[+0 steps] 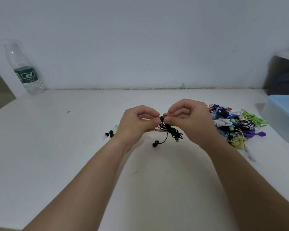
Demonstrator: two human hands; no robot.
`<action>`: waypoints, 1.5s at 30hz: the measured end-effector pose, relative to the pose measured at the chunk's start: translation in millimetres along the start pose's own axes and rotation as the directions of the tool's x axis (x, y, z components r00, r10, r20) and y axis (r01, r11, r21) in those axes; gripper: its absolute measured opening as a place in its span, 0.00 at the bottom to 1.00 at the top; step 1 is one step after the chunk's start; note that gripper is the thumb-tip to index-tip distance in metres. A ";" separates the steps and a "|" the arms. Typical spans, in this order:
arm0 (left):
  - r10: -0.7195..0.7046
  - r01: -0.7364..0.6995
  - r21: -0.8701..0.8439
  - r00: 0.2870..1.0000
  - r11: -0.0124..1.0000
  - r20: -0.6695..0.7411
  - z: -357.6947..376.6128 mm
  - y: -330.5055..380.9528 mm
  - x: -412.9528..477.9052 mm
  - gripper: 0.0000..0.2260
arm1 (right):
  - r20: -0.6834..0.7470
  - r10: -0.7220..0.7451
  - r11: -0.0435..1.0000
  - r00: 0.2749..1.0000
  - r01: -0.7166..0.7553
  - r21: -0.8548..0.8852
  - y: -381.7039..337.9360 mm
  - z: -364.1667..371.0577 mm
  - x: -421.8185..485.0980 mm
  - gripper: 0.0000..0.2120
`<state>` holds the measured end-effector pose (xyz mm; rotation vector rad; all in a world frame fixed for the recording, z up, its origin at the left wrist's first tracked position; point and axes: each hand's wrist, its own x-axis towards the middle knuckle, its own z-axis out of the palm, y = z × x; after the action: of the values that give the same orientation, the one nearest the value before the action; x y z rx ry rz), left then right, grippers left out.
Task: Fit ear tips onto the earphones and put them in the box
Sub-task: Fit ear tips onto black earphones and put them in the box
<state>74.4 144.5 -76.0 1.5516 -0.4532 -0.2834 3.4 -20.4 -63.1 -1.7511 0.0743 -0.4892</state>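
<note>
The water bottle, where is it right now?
In the head view the water bottle stands at the table's far left corner against the wall, well away from both hands.

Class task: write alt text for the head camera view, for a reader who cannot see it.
Two bare hands, left hand and right hand, pinch one bud of a black wired earphone above a white table. Loose ear tips lie left, a colourful earphone pile and pale blue box right, a water bottle far left.

Left hand and right hand pinching a black wired earbud above white table; bundled black cable dangling beneath.
</note>
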 end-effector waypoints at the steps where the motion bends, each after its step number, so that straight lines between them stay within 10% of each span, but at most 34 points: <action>1: 0.011 -0.011 -0.008 1.000 1.000 0.003 0.5 0.4 -0.2 0.06 | -0.006 0.010 1.000 1.000 -0.009 0.020 0.2 0.0 0.3 0.11; 22: -0.006 0.023 -0.201 0.996 0.979 0.086 9.3 3.9 -4.1 0.07 | 0.000 -0.032 0.999 0.999 0.032 0.041 0.1 -5.5 1.3 0.13; 34: -0.002 0.014 -0.198 0.998 0.980 0.059 15.9 23.1 -3.7 0.05 | 0.225 0.302 0.870 0.927 -0.171 -0.462 -7.8 -20.0 1.2 0.24; 45: -0.063 0.073 -0.272 0.997 0.960 0.046 42.9 34.3 -13.2 0.09 | 0.142 0.323 0.943 0.936 -0.331 0.041 -35.5 -59.6 -13.8 0.07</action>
<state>39.7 112.5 -44.9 1.2945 -0.3721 -0.4113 -38.3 -62.2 -24.0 -1.6616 0.2485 -0.1282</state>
